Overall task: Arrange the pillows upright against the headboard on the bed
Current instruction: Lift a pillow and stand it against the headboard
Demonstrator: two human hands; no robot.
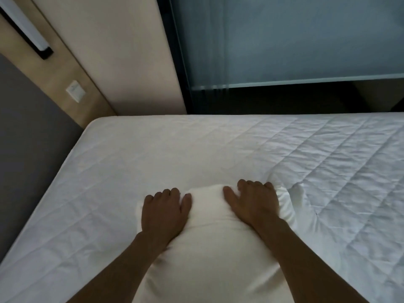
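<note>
A white pillow [209,248] sits in front of me over the near part of the bed [153,149], its far end bulging between my hands. My left hand [164,208] grips the pillow's far left end with fingers curled over its top. My right hand [254,202] grips the far right end, where the loose case fabric [290,204] bunches out to the right. The grey padded headboard [28,149] runs along the bed's left side, apart from the pillow. No other pillow shows.
The mattress carries a white quilted cover. Beyond its far edge stands a dark frosted glass partition [284,51] and a beige wall [122,51]. A white wall switch [75,91] and a wall light [26,29] sit above the headboard.
</note>
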